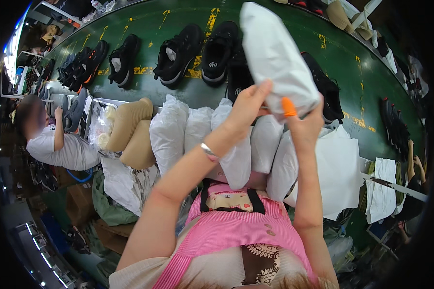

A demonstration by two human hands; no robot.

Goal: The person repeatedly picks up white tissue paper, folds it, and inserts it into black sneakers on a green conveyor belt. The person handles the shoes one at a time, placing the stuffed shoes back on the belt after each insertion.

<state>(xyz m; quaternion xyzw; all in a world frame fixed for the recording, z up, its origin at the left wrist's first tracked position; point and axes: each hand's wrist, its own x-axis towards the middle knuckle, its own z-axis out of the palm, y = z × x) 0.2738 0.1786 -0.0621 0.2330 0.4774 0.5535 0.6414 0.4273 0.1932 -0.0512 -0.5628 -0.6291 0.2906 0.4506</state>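
A long white shoe-shaped bundle (pixel 275 60), smooth like paper or thin wrapping, is held up over the green surface. My left hand (pixel 252 102) pinches its lower left edge. At its lower right end, my right hand (pixel 306 129) grips it, with an orange cover (pixel 288 107) on the thumb. What is inside the bundle is hidden. Just below my hands stands a row of similar white bundles (pixel 169 130). Behind the held bundle, black shoes (pixel 238 77) are partly covered by it.
Black sneakers (pixel 178 55) stand along a green conveyor-like surface (pixel 144 14) with yellow marks. Tan curved shoe-shaped forms (pixel 130 123) lie left of the white row, and white paper sheets (pixel 340 168) hang at right. Another person (pixel 62 144) works at far left; a further person's hands (pixel 412 159) show at right.
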